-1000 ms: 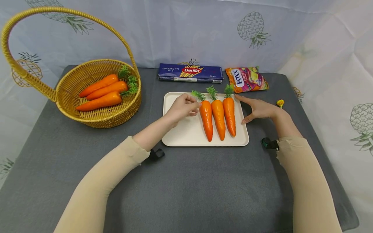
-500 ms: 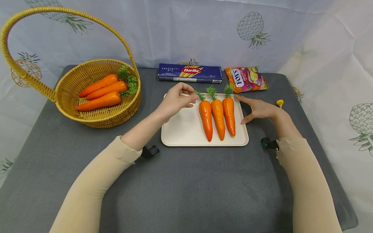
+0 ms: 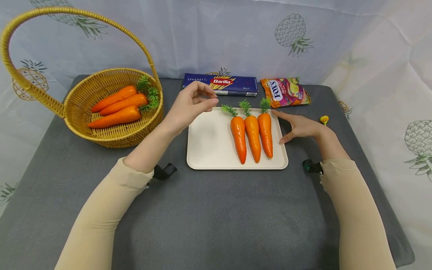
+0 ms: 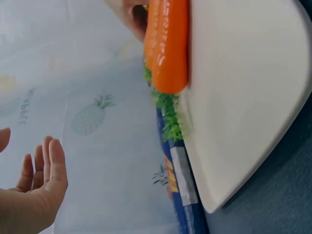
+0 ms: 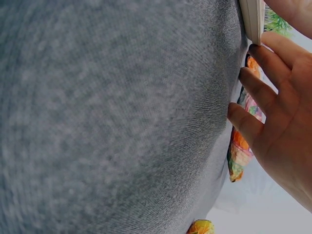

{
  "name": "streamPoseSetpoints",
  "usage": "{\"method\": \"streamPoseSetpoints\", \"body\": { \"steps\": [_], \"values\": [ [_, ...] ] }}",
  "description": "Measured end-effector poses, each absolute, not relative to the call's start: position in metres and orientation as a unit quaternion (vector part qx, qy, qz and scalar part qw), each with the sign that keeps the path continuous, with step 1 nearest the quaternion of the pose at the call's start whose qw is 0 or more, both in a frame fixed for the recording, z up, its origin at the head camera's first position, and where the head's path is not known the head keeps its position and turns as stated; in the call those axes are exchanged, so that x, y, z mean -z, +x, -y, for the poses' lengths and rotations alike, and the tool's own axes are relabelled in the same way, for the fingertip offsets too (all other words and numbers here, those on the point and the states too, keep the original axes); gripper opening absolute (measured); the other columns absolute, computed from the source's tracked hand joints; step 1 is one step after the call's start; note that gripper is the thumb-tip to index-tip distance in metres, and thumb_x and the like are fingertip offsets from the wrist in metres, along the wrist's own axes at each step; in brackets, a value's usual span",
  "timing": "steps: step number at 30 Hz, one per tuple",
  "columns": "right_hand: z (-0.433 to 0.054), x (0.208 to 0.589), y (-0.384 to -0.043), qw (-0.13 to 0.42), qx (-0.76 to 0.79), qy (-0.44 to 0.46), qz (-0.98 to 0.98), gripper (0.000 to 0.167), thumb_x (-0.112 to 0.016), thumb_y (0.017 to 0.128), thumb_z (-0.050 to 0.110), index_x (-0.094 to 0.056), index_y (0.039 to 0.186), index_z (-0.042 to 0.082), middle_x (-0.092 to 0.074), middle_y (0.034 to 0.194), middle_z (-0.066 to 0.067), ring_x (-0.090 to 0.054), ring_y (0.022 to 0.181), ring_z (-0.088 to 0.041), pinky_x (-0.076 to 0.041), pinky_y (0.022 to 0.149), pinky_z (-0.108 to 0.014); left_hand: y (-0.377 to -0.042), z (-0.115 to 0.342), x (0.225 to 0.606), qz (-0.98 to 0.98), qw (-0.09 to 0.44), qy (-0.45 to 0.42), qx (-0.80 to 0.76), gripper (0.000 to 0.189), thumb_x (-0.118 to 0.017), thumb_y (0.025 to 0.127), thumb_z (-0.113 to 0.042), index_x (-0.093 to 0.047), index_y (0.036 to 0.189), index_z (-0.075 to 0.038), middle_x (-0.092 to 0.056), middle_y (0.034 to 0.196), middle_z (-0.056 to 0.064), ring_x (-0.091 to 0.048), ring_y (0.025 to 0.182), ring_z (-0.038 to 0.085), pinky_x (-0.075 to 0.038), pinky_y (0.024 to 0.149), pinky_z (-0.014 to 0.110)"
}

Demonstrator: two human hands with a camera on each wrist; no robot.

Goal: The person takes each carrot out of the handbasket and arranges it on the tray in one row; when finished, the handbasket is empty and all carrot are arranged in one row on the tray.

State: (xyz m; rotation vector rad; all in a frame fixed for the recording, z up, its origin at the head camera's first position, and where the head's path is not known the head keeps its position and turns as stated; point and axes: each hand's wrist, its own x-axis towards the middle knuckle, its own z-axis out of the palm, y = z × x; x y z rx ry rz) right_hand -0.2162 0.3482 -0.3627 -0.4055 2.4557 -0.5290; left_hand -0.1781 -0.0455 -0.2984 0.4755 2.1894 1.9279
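Note:
My left hand (image 3: 189, 107) hovers above the back left corner of a cream tray (image 3: 207, 146), fingers loosely bent and holding nothing. In the left wrist view that hand (image 4: 41, 192) is apart from the tray and the carrots. Three glossy carrots with green tops lie side by side on the tray's right half: a left one (image 3: 239, 140), a middle one (image 3: 252, 138) and a right one (image 3: 265, 135). At the tray's right edge is my right hand (image 3: 300, 126), thumb and fingers spread. The right wrist view shows its fingers (image 5: 258, 90) extended, a fingertip touching the tray's edge (image 5: 252, 22).
A yellow wicker basket (image 3: 135, 137) with a tall handle stands at the left, with three more carrots (image 3: 118, 117) inside. Behind the tray lie a blue spaghetti box (image 3: 236, 84) and an orange sweets bag (image 3: 287, 92). A small yellow object (image 3: 324, 119) lies far right.
My left hand has moved away from the left carrot's top, leftward and up past the tray's back corner. The right hand, tray and carrots stay in place.

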Motion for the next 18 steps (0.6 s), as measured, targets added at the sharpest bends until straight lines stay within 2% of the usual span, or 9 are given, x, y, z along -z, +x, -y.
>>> {"method": "streamPoseSetpoints", "body": {
  "steps": [3,5,12,18],
  "values": [
    [-0.348,0.363,-0.217,0.295,0.201,-0.151,-0.922,0.116,-0.085,0.075,0.037,-0.007,0.16,0.025,-0.011,0.167,-0.016,-0.014,0.152,-0.046,-0.013,0.117,-0.073,-0.178,0.053,0.295,-0.739,0.076,0.171,-0.647,0.028,-0.064,0.096,-0.011,-0.053,0.12,-0.005,-0.059,0.115,0.006,-0.064,0.094,0.01,-0.055,0.085,0.022],
    [-0.349,0.363,-0.217,0.297,0.201,-0.15,-0.922,0.116,-0.085,0.075,0.037,-0.006,0.16,0.025,-0.01,0.168,-0.015,-0.013,0.152,-0.045,-0.013,0.118,-0.072,-0.178,0.059,0.293,-0.742,0.066,0.181,-0.642,0.028,-0.064,0.096,-0.011,-0.053,0.12,-0.004,-0.059,0.116,0.007,-0.063,0.096,0.011,-0.055,0.085,0.021],
    [-0.349,0.363,-0.218,0.299,0.198,-0.151,-0.921,0.116,-0.084,0.076,0.037,-0.006,0.16,0.025,-0.01,0.167,-0.015,-0.013,0.152,-0.045,-0.013,0.118,-0.072,-0.176,0.083,0.287,-0.732,0.038,0.205,-0.649,0.022,-0.065,0.095,-0.008,-0.056,0.115,-0.007,-0.061,0.11,-0.001,-0.063,0.101,0.013,-0.053,0.087,0.02],
    [-0.35,0.365,-0.218,0.299,0.197,-0.149,-0.922,0.116,-0.084,0.076,0.039,-0.005,0.16,0.025,-0.009,0.168,-0.015,-0.012,0.153,-0.045,-0.012,0.118,-0.072,-0.174,0.106,0.278,-0.718,0.004,0.209,-0.663,0.019,-0.065,0.093,-0.005,-0.06,0.11,-0.008,-0.065,0.107,0.0,-0.063,0.099,0.014,-0.052,0.086,0.019]
  ]
}}
